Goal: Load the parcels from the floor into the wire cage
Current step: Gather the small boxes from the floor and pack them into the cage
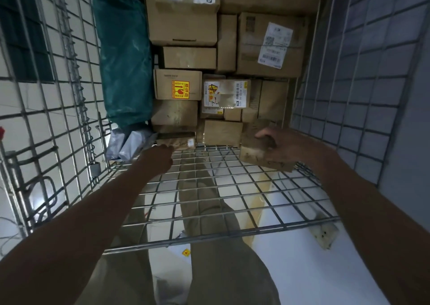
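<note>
I look down into the wire cage [232, 195], its mesh floor bare near me and its far end packed with cardboard parcels. My right hand [277, 144] grips a small brown box [258, 156] from above, holding it just over the mesh against the stack. My left hand [160, 158] reaches to a flat brown parcel [176, 139] at the foot of the stack; its fingers are hidden behind the knuckles, touching the parcel's near edge. A box with a yellow fragile sticker [178, 84] sits above.
A long green plastic-wrapped parcel [125, 55] leans along the cage's left side, grey poly bags [125, 141] below it. Wire walls [53, 109] stand left and right [349, 83]. Under the mesh lie parcels on the floor [325, 235] and my trouser legs.
</note>
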Tool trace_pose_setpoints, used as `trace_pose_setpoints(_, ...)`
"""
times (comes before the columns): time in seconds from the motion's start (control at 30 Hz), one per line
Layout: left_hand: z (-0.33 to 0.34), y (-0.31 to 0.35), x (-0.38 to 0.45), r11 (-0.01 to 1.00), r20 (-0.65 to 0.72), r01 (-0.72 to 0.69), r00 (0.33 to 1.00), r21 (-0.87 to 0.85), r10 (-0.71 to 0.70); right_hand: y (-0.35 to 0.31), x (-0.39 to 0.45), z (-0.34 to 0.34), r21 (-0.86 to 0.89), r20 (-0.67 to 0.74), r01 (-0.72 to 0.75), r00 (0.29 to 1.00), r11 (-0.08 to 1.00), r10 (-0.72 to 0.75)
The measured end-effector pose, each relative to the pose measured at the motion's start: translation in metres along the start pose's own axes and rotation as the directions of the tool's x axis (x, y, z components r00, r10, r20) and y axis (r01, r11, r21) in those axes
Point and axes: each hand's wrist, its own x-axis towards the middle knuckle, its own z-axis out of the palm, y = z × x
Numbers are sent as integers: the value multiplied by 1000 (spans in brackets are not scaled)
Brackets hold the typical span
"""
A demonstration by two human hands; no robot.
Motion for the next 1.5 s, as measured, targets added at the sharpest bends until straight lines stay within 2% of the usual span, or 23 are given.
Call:
trace_pose_setpoints(0.1, -4, 4, -6, 1000, -50, -6, 999, -30, 5, 5, 0, 10, -151, 1, -6, 1000, 989, 7)
trace_pose_setpoints(0.2, 8, -1, -3, 993, -194, -107, 976, -49, 96, 5, 3, 20, -350, -53, 67, 994, 934, -91)
trace_pose_setpoints(0.27, 3, 3, -7, 994, -189, -106, 977, -31, 98, 8, 9, 26, -356, -62, 80, 992, 931, -109)
trace_pose_setpoints(0.37, -9, 13, -12, 999, -122, -31, 992, -45, 25, 15, 24, 36, -377, -75, 34, 995, 926, -67)
trace_pose_setpoints(0.47, -15, 18, -19, 992, -113, 9, 993, -125, -23, 23, 37, 48, -349, -117, -33, 993, 937, -8)
trace_pose_setpoints(0.53, -18, 20, -24, 988, -54, 39, 997, -148, -48, 23, 39, 53, -335, -121, -89, 991, 938, 51)
trace_pose_setpoints(0.67, -26, 24, -37, 981, 15, 88, 996, -175, -87, 8, 30, 58, -267, -64, -138, 990, 954, 125)
trace_pose_setpoints(0.83, -66, 43, -70, 967, -40, 50, 997, -249, -62, -46, -26, 48, -95, -24, -111, 994, 989, 109)
trace_pose_setpoints(0.93, -107, 67, -91, 968, -48, -7, 999, -251, -5, -84, -81, 52, 59, -176, -52, 982, 997, 62)
trace_pose_setpoints(1.0, -131, 82, -112, 966, -147, -143, 983, -216, 112, -103, -116, 70, 169, -428, 39, 903, 985, 38)
trace_pose_setpoints(1.03, -138, 90, -124, 958, -232, -232, 954, -170, 190, -110, -132, 85, 200, -580, 98, 813, 975, 37)
trace_pose_setpoints(1.1, -146, 107, -153, 910, -396, -413, 843, -44, 364, -126, -165, 121, 228, -785, 136, 612, 964, 99)
trace_pose_setpoints(1.17, -149, 128, -190, 845, -482, -527, 720, 88, 499, -142, -196, 162, 341, -850, 108, 459, 934, 257)
trace_pose_setpoints(1.23, -142, 145, -226, 774, -435, -596, 651, 214, 622, -154, -215, 212, 520, -809, 86, 368, 850, 458)
trace_pose_setpoints(1.3, -119, 159, -262, 678, -324, -649, 596, 345, 735, -166, -227, 271, 678, -701, 57, 349, 733, 622)
trace_pose_setpoints(1.37, -82, 168, -287, 551, -182, -710, 530, 438, 828, -175, -232, 330, 814, -567, 93, 336, 573, 752)
trace_pose_setpoints(1.43, -34, 171, -302, 455, -14, -749, 512, 482, 859, -183, -230, 384, 893, -448, 123, 332, 432, 830)
trace_pose_setpoints(1.5, 21, 165, -306, 402, 115, -788, 505, 466, 856, -190, -229, 434, 950, -312, 142, 346, 279, 885)
